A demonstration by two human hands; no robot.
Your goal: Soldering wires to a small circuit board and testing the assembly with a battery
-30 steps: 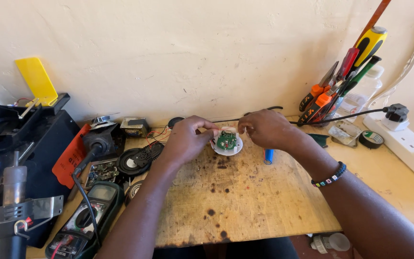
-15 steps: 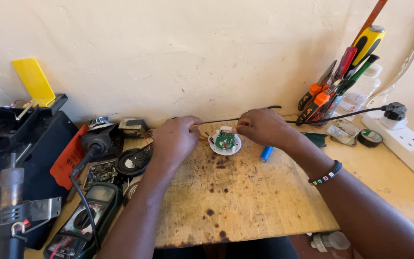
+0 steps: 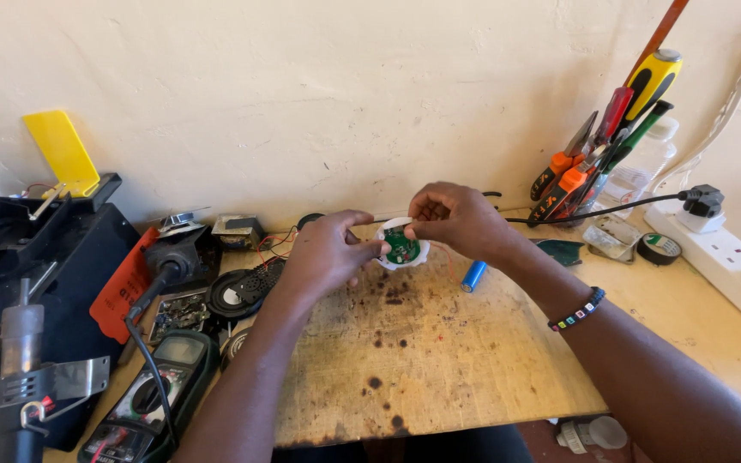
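Both hands are holding a small round white housing [image 3: 402, 247] with a green board inside, raised just above the far middle of the bench [image 3: 439, 360]. The left hand [image 3: 326, 255] is pinching its left rim, fingers curled. The right hand [image 3: 456, 219] is arching over it, fingertips gripping the top edge. A blue cell [image 3: 473, 275] is lying just right.

1 view only, from the person's head, looking forward and down across the wooden workbench [image 3: 473, 377] toward the cream wall [image 3: 319, 94] behind it. It sits near the workbench, whose near edge lies at the frame's bottom.
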